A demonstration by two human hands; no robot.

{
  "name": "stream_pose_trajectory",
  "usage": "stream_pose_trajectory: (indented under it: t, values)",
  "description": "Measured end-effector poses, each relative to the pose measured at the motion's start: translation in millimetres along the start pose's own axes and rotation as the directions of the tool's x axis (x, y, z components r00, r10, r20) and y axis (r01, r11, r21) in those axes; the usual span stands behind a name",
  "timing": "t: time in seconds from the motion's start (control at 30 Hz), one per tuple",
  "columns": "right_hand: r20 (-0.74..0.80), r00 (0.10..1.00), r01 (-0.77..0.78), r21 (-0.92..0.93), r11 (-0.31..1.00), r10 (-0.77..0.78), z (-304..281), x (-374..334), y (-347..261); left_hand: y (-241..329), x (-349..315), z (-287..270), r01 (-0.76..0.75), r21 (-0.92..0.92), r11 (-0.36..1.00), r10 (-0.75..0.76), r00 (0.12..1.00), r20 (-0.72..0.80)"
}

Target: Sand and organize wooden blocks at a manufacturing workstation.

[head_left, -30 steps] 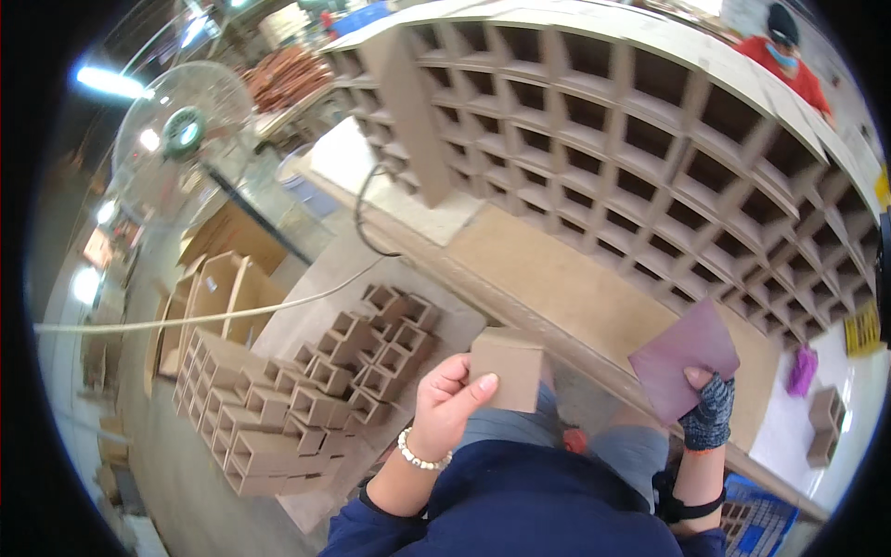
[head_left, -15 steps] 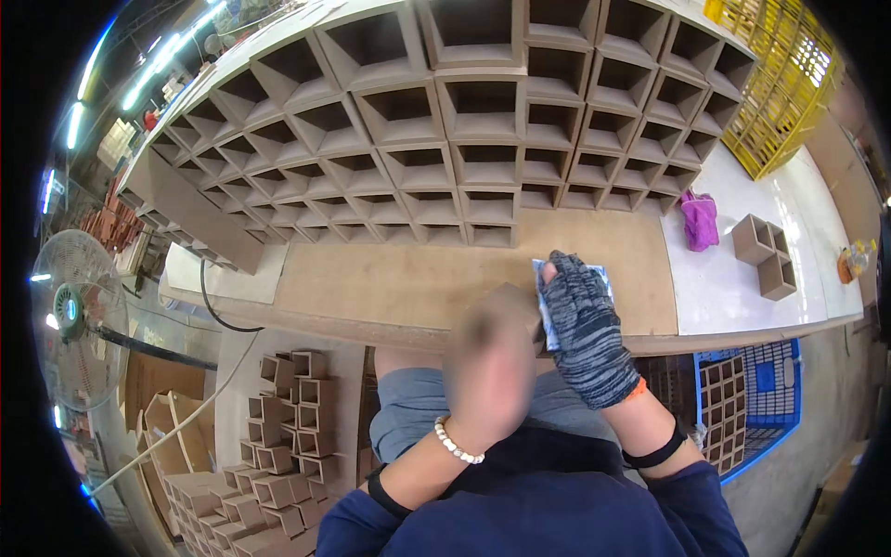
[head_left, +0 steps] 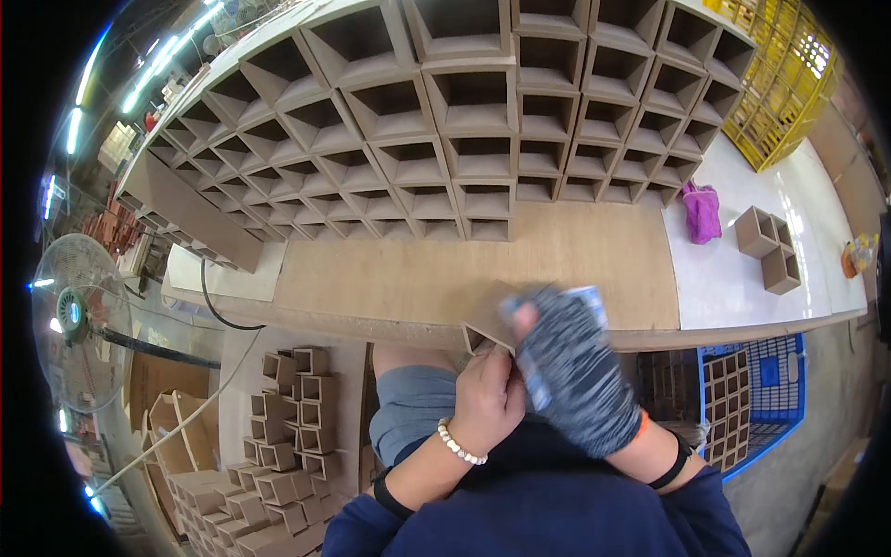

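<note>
My left hand [head_left: 484,399], bare and with a white bead bracelet, is closed on the near edge of a small brown open-ended box [head_left: 475,338]. The box sits at the table's front edge, partly hidden behind my fingers. My right hand [head_left: 580,376], in a grey-black knit glove, is closed round a folded blue-and-white sheet [head_left: 590,304]. That hand is beside the box and its fingertips are smeared by motion. Whether the sheet touches the box I cannot tell.
A wall of stacked brown boxes [head_left: 478,148] spans the table's far side. To the right are a purple cloth [head_left: 702,213], several small boxes [head_left: 768,246] and a yellow crate [head_left: 770,93]. More boxes [head_left: 278,464] lie low at left, near a fan [head_left: 79,316]; a blue crate [head_left: 775,390] stands low right.
My right hand has moved left and nearer to me with the sheet. My left hand has come slightly lower, and the box now shows at the table edge.
</note>
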State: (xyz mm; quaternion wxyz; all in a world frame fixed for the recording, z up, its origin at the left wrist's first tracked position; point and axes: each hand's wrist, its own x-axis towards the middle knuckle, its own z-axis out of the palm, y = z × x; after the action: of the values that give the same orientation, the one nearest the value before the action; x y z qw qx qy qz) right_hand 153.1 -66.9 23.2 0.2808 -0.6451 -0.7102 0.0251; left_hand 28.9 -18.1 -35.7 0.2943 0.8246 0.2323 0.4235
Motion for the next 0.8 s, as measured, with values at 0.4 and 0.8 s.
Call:
stream_pose_trajectory:
  t: [0.4,0.8]
  values:
    - [-0.054,0.997,-0.057,-0.085,0.995,0.052,10.8,-31.7,14.1,5.0,-6.4,-1.0,0.169,-0.089,0.982,-0.178,0.979,-0.103]
    - [-0.084,0.990,-0.122,-0.142,0.982,0.111,10.5,-5.7,57.1,-9.3,-7.8,20.3,-0.078,0.158,0.984,0.091,0.993,-0.077]
